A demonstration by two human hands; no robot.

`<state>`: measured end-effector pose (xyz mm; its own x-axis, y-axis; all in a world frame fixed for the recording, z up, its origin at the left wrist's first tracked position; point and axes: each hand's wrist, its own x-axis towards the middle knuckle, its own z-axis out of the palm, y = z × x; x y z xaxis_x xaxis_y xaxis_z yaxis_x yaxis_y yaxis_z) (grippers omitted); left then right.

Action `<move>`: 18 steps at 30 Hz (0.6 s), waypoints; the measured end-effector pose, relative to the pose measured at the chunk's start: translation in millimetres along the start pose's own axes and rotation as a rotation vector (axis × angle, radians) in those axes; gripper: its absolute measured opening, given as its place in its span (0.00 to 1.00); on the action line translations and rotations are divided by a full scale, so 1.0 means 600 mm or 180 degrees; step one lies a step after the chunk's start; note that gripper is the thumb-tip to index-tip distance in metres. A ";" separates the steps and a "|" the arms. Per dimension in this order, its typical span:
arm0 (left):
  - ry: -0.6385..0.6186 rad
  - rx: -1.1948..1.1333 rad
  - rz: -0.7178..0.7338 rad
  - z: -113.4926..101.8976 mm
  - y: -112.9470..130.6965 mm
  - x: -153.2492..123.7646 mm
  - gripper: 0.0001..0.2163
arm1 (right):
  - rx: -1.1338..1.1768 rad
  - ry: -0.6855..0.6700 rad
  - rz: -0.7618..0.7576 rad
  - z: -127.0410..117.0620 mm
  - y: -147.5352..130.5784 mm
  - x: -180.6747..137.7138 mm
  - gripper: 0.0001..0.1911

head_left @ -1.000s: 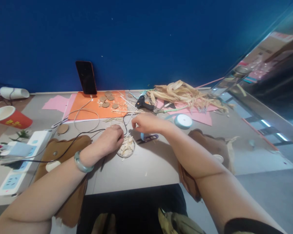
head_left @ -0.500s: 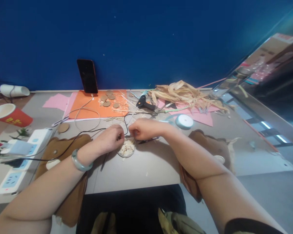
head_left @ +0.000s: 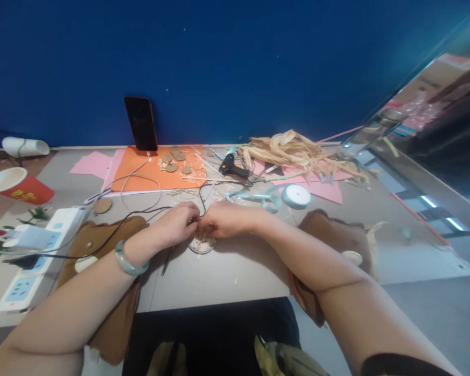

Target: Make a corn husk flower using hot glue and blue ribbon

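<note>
My left hand [head_left: 178, 224] and my right hand [head_left: 219, 220] meet fingertip to fingertip over a small round disc covered with pale straw pieces [head_left: 202, 244] on the grey table [head_left: 227, 271]. Both hands are curled closed, pinching at the disc's upper edge; what lies between the fingers is hidden. A jade bangle [head_left: 128, 260] sits on my left wrist. A black cable [head_left: 141, 213] runs under my left hand.
A black glue gun [head_left: 232, 166], a straw pile [head_left: 293, 150], a light-blue ribbon spool [head_left: 295, 196], orange paper with brown discs [head_left: 156, 168], a propped phone [head_left: 141, 123], a power strip [head_left: 31, 256], a red paper cup [head_left: 18, 186] and brown fabric pieces [head_left: 97, 240] lie around.
My right hand has moved left and down from beside the scissors to meet my left hand over the straw disc, covering most of it. The left hand has barely shifted.
</note>
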<state>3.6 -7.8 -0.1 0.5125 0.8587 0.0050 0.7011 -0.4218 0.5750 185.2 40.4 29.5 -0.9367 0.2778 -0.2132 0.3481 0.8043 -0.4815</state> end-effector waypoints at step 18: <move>0.0455 -0.0562 -0.0474 -0.009 0.013 0.006 0.11 | 0.0653 0.0355 -0.0133 -0.011 0.021 -0.002 0.11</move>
<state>8.0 -6.6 8.7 0.3263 0.9451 0.0179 0.6597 -0.2412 0.7118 190.6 53.7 29.4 -0.9449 0.3119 -0.0996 0.2985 0.6960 -0.6531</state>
